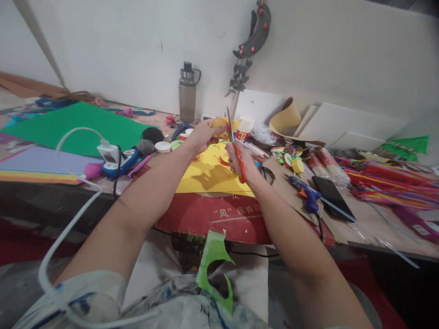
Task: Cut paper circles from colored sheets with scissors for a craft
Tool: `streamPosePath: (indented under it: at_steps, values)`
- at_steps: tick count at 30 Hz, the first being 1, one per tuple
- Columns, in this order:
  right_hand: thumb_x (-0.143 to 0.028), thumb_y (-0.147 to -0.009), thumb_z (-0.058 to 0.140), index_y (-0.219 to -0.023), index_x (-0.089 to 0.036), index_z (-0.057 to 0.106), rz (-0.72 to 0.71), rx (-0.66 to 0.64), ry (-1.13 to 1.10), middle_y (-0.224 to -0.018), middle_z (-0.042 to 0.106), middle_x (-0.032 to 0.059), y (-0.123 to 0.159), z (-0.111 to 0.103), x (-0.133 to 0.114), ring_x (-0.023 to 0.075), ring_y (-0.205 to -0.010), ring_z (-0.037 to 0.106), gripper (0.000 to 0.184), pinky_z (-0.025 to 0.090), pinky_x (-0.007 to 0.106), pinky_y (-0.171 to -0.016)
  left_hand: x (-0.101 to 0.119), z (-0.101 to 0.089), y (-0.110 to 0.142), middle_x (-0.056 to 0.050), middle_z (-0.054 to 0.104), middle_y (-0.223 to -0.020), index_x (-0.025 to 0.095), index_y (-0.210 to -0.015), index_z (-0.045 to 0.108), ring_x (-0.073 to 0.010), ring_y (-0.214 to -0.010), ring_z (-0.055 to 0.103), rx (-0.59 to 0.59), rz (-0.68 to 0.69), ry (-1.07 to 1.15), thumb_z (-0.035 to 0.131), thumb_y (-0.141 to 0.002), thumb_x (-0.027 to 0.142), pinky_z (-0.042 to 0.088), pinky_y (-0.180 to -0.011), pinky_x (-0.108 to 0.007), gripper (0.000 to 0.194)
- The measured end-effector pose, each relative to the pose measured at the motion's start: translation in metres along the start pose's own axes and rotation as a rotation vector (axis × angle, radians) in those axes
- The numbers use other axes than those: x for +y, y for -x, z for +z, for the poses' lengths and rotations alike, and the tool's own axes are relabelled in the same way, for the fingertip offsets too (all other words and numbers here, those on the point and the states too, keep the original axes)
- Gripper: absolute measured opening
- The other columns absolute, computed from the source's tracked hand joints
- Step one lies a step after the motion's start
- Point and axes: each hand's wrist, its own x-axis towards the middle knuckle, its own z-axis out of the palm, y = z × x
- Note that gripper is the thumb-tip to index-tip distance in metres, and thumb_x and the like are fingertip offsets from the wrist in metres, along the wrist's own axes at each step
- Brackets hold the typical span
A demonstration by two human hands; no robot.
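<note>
My right hand (244, 162) is closed around the red handles of a pair of scissors (234, 145), whose blades point up and away from me. My left hand (205, 132) pinches a small piece of yellow paper (219, 124) just left of the blades. Both hands hover over a large yellow sheet (207, 176) that lies on a red printed board (219, 217) at the table's near edge. A green paper offcut (214, 265) rests on my lap.
A grey water bottle (187, 93) stands by the wall. Green card (73, 125) and a white charger (109, 153) lie left. Right of my hands are a blue glue gun (307, 194), a black phone (331, 192), paper discs (288, 157) and coloured sticks (384, 180).
</note>
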Motion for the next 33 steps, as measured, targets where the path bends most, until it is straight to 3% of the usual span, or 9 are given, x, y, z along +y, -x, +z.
streamPosePath:
  at_steps: [10,23,33]
  values:
    - [-0.089,-0.086,0.055,-0.098,-0.027,0.048,0.006,0.024,-0.001,-0.071,0.049,-0.0049,0.002,-0.001,0.0,0.0113,-0.056,0.045,0.063,0.042,0.022,-0.049,-0.001,0.004,0.002,-0.001,0.07,-0.075,0.013,-0.086,0.07,-0.008,-0.058,0.062,0.002,0.006,0.029,0.089,-0.074,0.017,0.045,-0.053,-0.018,0.023]
    - [-0.089,-0.086,0.055,-0.094,-0.026,0.048,0.024,0.043,0.0,-0.068,0.048,-0.0046,0.006,0.002,-0.006,0.0103,-0.055,0.045,0.064,0.042,0.021,-0.047,-0.002,-0.014,-0.007,-0.002,0.069,-0.074,0.015,-0.084,0.07,-0.0116,-0.063,0.066,-0.067,0.029,-0.051,0.091,-0.073,0.021,0.043,-0.05,-0.019,0.025]
    - [-0.086,-0.085,0.061,-0.093,-0.025,0.05,0.03,0.044,-0.013,-0.067,0.048,-0.0047,0.006,0.002,-0.009,0.0101,-0.053,0.046,0.062,0.042,0.021,-0.045,-0.009,0.001,-0.005,0.0,0.07,-0.072,0.017,-0.083,0.066,-0.0097,-0.06,0.066,0.092,-0.015,0.153,0.082,-0.083,0.02,0.045,-0.051,-0.018,0.016]
